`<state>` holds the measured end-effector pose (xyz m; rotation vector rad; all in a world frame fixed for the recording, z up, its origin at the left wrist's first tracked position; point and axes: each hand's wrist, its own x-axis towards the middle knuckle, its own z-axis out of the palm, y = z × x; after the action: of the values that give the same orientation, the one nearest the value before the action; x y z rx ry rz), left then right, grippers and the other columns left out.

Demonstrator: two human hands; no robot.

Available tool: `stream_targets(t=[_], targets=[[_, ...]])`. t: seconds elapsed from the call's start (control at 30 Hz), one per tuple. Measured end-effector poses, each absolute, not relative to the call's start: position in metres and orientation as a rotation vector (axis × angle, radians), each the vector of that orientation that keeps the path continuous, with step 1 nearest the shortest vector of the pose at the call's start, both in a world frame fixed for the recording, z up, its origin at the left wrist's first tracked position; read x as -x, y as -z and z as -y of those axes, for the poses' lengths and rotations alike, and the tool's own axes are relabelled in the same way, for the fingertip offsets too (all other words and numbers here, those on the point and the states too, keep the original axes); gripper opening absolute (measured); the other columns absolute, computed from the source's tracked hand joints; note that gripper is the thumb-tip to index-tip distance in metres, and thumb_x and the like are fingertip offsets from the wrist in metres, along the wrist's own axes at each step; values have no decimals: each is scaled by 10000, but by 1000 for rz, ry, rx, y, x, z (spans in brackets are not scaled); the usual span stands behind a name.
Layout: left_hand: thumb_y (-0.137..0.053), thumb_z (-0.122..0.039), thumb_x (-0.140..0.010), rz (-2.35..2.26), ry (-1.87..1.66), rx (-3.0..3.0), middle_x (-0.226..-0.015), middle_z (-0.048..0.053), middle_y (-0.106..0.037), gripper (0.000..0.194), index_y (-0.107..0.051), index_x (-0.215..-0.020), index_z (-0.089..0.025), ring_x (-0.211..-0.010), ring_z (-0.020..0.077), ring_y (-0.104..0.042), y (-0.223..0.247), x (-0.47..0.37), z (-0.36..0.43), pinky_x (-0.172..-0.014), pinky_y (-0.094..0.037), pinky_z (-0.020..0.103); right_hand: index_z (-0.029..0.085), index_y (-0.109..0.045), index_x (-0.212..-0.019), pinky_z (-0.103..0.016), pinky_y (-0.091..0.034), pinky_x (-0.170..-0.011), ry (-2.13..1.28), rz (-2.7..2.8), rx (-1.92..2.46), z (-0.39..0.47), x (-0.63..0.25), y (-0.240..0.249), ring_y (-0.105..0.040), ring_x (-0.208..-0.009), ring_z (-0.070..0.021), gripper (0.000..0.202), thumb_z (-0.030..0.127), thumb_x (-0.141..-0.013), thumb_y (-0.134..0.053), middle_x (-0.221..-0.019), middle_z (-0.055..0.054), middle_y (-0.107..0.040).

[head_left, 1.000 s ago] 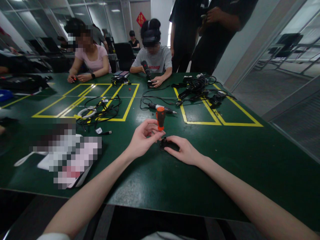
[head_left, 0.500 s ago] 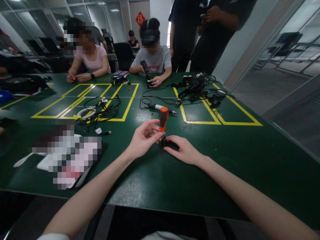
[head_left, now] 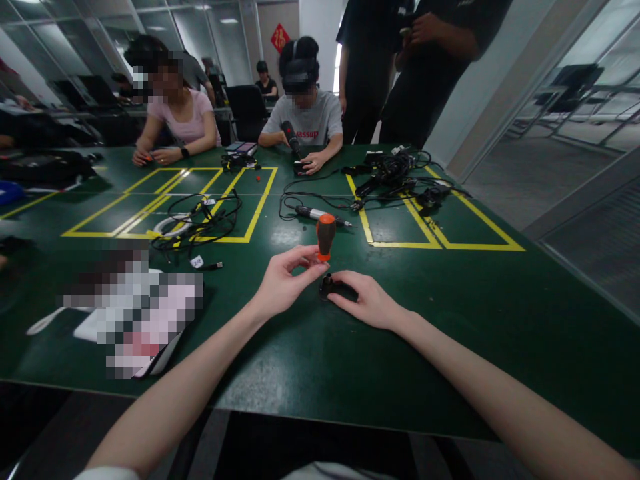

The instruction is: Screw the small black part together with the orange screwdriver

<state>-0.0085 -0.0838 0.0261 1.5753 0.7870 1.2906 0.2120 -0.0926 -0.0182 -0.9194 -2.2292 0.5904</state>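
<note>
My left hand (head_left: 290, 279) is closed around the lower end of a screwdriver (head_left: 327, 237) with an orange and dark grey handle. The handle points up, and its shaft is mostly hidden by my fingers. Just below and to the right, a small black rounded part (head_left: 340, 291) with a short raised post lies on the green table. My right hand (head_left: 367, 300) grips that part from the right, thumb on the near side and fingers on the far side. Its exact kind cannot be made out.
Beyond my hands lies an electric screwdriver (head_left: 320, 215) with a cord. Black cables (head_left: 395, 173) are heaped at right, and more cables (head_left: 215, 220) at left. Pixelated flat items (head_left: 155, 320) lie near left. Across the table (head_left: 475, 320) a person holds a power tool (head_left: 290, 137).
The screwdriver and my left fingers have shifted very slightly, and the handle stands a little more upright. My right hand and the black part have stayed in place.
</note>
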Motion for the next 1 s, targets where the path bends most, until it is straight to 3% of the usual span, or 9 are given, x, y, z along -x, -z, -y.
stream_targets(t=[0.3, 0.53, 0.73, 0.9, 1.0], targets=[[-910, -236, -713, -768, -1269, -1488, -811, 17, -743, 241, -745, -865, -149, -718, 108, -635, -29, 7, 85, -732, -548, 253, 208, -700, -1142, -429, -635, -918, -611, 2216, 905, 93, -211, 17, -774, -1009, -262, 182, 275, -977, -661, -1113, -106, -804], [-917, -293, -721, -708, -1185, -1434, -745, -5, -681, 263, -725, -820, -144, -572, 74, -572, -28, 5, 85, -558, -527, 219, 213, -703, -1131, -414, -631, -891, -600, 2230, 926, 93, -211, 18, -771, -975, -254, 173, 272, -974, -662, -1089, -97, -802], [-904, -329, -763, -671, -1211, -1466, -917, 38, -715, 228, -791, -839, -146, -597, 78, -618, -31, 6, 88, -582, -573, 242, 225, -698, -1119, -410, -629, -896, -613, 2225, 937, 93, -211, 17, -771, -977, -252, 159, 265, -969, -667, -1091, -89, -803], [-865, -438, -826, -694, -1135, -1468, -766, 48, -761, 307, -821, -908, -145, -614, 121, -648, -33, 9, 89, -664, -603, 285, 214, -692, -1121, -412, -628, -890, -602, 2222, 930, 94, -211, 17, -773, -982, -257, 159, 266, -975, -658, -1097, -97, -803], [-869, -457, -815, -725, -1157, -1440, -795, 65, -789, 329, -819, -893, -142, -603, 122, -654, -31, 8, 88, -641, -597, 282, 214, -694, -1127, -418, -629, -898, -604, 2221, 930, 94, -211, 17, -774, -990, -262, 167, 271, -974, -660, -1102, -100, -803]])
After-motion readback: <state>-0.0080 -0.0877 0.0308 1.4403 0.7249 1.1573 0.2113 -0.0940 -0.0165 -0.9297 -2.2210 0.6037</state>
